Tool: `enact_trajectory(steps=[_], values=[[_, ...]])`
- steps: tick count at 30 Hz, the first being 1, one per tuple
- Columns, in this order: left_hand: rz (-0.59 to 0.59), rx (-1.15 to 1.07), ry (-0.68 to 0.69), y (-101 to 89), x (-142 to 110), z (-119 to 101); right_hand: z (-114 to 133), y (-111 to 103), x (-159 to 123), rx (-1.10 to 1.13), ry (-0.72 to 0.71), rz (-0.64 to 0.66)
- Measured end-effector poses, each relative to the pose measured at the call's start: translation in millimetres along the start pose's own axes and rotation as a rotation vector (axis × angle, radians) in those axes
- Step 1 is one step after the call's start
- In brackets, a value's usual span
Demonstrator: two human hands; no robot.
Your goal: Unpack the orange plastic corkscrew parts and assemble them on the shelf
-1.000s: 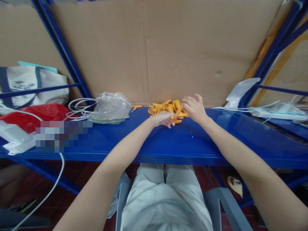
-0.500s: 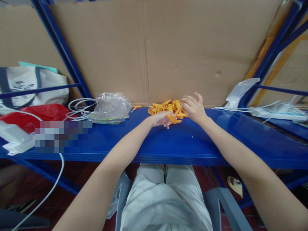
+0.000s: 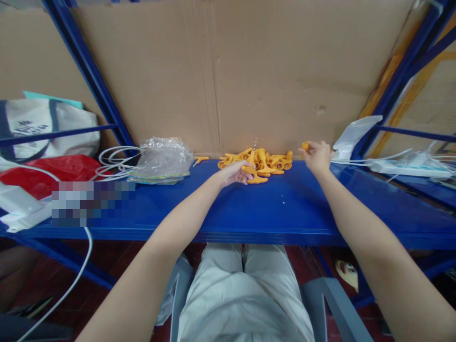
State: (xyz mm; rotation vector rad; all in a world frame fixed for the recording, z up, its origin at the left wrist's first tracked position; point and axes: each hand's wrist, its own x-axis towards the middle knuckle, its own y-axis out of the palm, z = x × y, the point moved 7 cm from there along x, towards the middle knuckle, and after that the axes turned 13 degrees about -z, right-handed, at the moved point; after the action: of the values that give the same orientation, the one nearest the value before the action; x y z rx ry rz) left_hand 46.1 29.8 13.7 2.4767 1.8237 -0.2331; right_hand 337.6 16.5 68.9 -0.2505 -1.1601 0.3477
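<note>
My left hand [image 3: 234, 174] is closed around the T-shaped handle of an orange corkscrew [image 3: 258, 179]. Its bare metal spiral points up towards the cardboard. Off to the right, my right hand [image 3: 318, 156] pinches a short orange piece [image 3: 305, 147], which looks like a corkscrew sleeve; the fingers cover part of it. Between the hands and behind the left one lies a pile of orange corkscrew parts [image 3: 280, 164], some with round open ends facing me. A single orange corkscrew [image 3: 202, 158] with its spiral showing lies apart, left of the pile.
The blue shelf [image 3: 242, 213] backs onto a cardboard sheet [image 3: 267, 71]. Clear plastic bags [image 3: 166, 159] and coiled white cable [image 3: 114, 164] lie left, near a red bag [image 3: 71, 171]. Right are a white plastic piece [image 3: 356, 137] and a power strip [image 3: 402, 167].
My right hand has moved right, away from the left hand, carrying the short orange piece. The metal spiral of the corkscrew in my left hand now shows. My left hand has stayed nearly in place.
</note>
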Motion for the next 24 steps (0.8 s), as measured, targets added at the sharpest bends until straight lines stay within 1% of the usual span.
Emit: enact_trajectory(steps=[2, 4, 6, 7, 9, 12, 15, 18, 22, 24], values=[[-0.057, -0.027, 0.006, -3.5, 1, -2, -20, 8, -4, -0.026, 0.174, 0.105], [-0.092, -0.049, 0.01, -5.8, 1, -3, -35, 14, -11, -0.07, 0.315, 0.188], [-0.114, -0.068, 0.015, -7.0, 0, -5, -45, 16, -16, -0.114, 0.395, 0.227], [-0.122, -0.076, 0.018, -7.3, -1, -5, -48, 17, -18, -0.128, 0.408, 0.244], [-0.132, -0.084, 0.024, -7.3, -2, -7, -50, 23, -19, -0.136, 0.387, 0.299], [-0.131, -0.091, 0.022, -6.7, -2, -7, -52, 34, -20, -0.13, 0.314, 0.392], [-0.116, -0.11, 0.029, -7.5, 2, -7, -50, 42, -21, -0.134, 0.225, 0.424], [-0.103, -0.125, 0.048, -9.5, 6, -6, -44, 47, -25, -0.169, 0.128, 0.465], [-0.106, -0.132, 0.043, -10.2, 7, -6, -36, 55, -38, -0.255, 0.067, 0.615], [-0.121, -0.135, 0.042, -9.9, 4, -6, -36, 61, -41, -0.293, 0.05, 0.675]])
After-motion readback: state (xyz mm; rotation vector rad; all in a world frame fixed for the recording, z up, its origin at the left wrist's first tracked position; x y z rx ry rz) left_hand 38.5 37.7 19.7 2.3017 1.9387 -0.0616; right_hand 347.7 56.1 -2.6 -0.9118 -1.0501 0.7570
